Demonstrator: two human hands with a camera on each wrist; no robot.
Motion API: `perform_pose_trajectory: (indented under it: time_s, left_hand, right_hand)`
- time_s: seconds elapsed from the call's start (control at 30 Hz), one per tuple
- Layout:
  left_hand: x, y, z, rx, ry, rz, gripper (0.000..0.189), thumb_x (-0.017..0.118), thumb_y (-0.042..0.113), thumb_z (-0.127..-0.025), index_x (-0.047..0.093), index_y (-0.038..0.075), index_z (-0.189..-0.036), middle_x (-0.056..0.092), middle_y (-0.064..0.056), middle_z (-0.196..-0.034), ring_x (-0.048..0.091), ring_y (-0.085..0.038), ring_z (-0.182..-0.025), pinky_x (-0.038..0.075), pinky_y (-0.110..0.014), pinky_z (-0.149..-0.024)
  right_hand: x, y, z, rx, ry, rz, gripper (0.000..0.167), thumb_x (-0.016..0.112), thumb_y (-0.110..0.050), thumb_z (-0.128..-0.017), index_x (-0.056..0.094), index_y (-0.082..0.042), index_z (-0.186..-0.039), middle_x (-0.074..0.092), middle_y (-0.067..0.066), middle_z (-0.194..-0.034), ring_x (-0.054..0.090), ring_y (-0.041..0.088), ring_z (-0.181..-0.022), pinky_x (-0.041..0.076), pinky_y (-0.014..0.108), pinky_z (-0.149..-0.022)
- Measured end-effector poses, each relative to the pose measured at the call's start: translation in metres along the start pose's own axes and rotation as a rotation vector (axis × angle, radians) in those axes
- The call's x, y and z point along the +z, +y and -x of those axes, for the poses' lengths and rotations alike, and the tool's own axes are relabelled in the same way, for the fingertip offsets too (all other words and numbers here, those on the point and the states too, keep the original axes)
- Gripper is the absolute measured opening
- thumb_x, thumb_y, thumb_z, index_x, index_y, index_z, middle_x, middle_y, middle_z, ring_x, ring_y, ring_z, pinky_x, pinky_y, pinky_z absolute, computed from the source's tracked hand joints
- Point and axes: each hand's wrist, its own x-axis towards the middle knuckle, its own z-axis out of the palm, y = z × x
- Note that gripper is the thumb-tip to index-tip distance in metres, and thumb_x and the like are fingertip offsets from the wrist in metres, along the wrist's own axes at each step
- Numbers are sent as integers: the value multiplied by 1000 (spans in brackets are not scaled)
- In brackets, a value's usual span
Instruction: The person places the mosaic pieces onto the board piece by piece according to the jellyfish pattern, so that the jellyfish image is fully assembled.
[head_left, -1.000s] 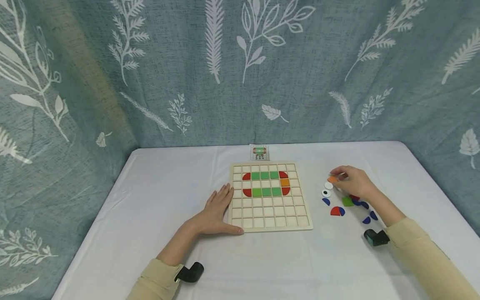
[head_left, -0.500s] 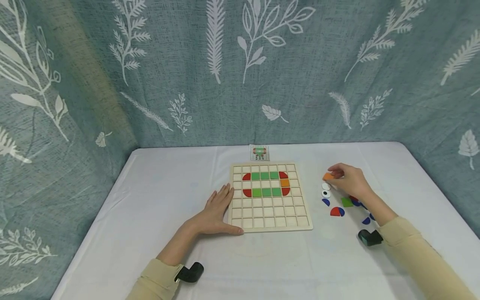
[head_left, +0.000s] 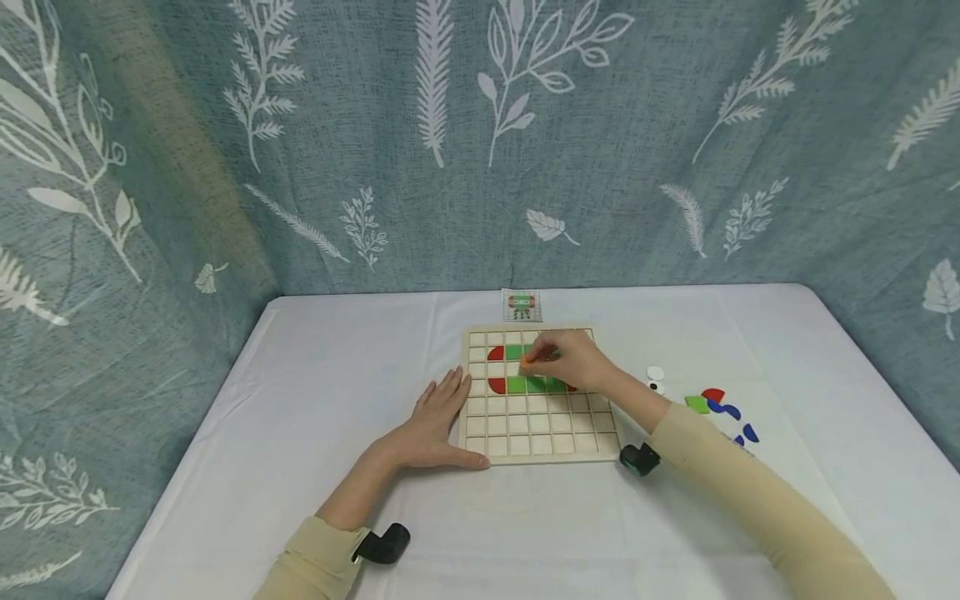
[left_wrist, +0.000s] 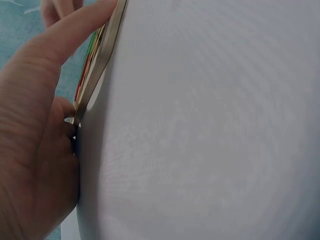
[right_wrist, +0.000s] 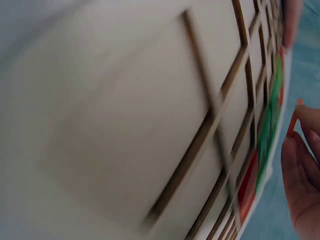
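A wooden grid board [head_left: 540, 425] lies on the white table, with red quarter-round and green square tiles [head_left: 516, 385] set in two rows. My left hand [head_left: 431, 421] rests against the board's left side, fingers extended, thumb at its near left corner. Over the upper part of the board, my right hand [head_left: 573, 360] pinches an orange tile [head_left: 524, 365] between thumb and fingers. In the right wrist view the orange tile [right_wrist: 293, 122] is edge-on and appears raised above the board. The right hand hides the board's upper right squares.
Right of the board lie white discs [head_left: 655, 373], a green tile [head_left: 697, 404], a red tile [head_left: 713, 394] and several blue pieces [head_left: 751, 433]. The right forearm covers part of that area. A small pattern card [head_left: 521, 306] lies behind the board.
My right hand has carried the orange tile left, from the loose pieces to above the board. The left hand has stayed at the board's edge.
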Motion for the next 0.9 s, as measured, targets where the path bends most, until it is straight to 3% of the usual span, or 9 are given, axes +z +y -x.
perform_pose_trajectory:
  time_s: [0.17, 0.33, 0.5, 0.67, 0.9]
  left_hand:
    - [1, 0, -1, 8, -16, -2, 124, 76, 61, -73, 5, 2, -156, -5, -13, -163, -8, -23, -149, -4, -46, -118]
    - [0, 1, -1, 15, -19, -10, 123, 76, 61, -74, 6, 2, -156, -5, -13, -163, -8, -23, -149, -5, -47, -118]
    - [0, 1, -1, 10, -18, -18, 123, 76, 60, -74, 5, 2, -156, -5, -13, -163, -9, -23, -149, -5, -46, -118]
    - [1, 0, -1, 8, -16, -14, 123, 76, 60, -74, 5, 2, -156, -5, -14, -162, -8, -23, -149, -5, -46, -118]
    - [1, -1, 0, -18, -13, -16, 125, 76, 61, -72, 4, 4, -156, -6, -12, -163, -9, -21, -149, -6, -44, -118]
  right_hand:
    - [20, -10, -17, -166, -52, 46, 7, 75, -12, -87, 73, -7, -91, 69, 2, -90, 65, 15, -83, 54, 25, -74]
    - [27, -15, -25, -200, -54, 126, 7, 74, -10, -87, 74, -7, -93, 70, 4, -95, 64, 18, -89, 53, 27, -79]
    - [28, -17, -26, -222, -68, 132, 9, 72, -8, -89, 75, -5, -97, 71, 6, -99, 65, 21, -95, 54, 31, -83]
    - [17, -11, -14, -195, -62, 73, 11, 68, -9, -92, 75, -5, -100, 70, 5, -101, 65, 21, -95, 55, 31, -82]
    - [-28, 19, 30, -34, 15, 48, 16, 62, -10, -96, 73, -5, -107, 69, 7, -106, 64, 23, -97, 56, 35, -80]
